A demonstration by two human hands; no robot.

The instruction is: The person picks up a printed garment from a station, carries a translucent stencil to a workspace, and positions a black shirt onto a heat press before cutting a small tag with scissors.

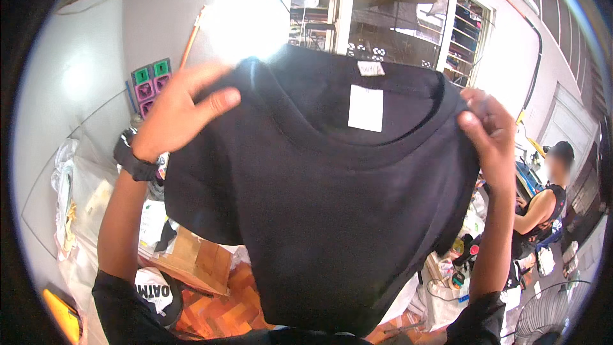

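Note:
A black T-shirt (pixel 338 217) hangs spread out in front of me, held up by its shoulders. Inside its round neckline show a small white neck label (pixel 371 68) and a larger white paper rectangle (pixel 366 108). My left hand (pixel 182 108) is at the shirt's left shoulder, thumb in front and the fingers partly hidden behind the cloth; a dark watch is on that wrist. Pinching the right shoulder beside the collar is my right hand (pixel 490 131), its thumb on the front of the cloth. The shirt's lower part hangs down toward me.
Behind the shirt is a wall with a barred window (pixel 396 13). A wooden box (pixel 191 259) and a white-and-black cap (pixel 156 291) lie lower left. On the right, another person (pixel 546 204) works near a cluttered table; a wire fan (pixel 546 310) stands lower right.

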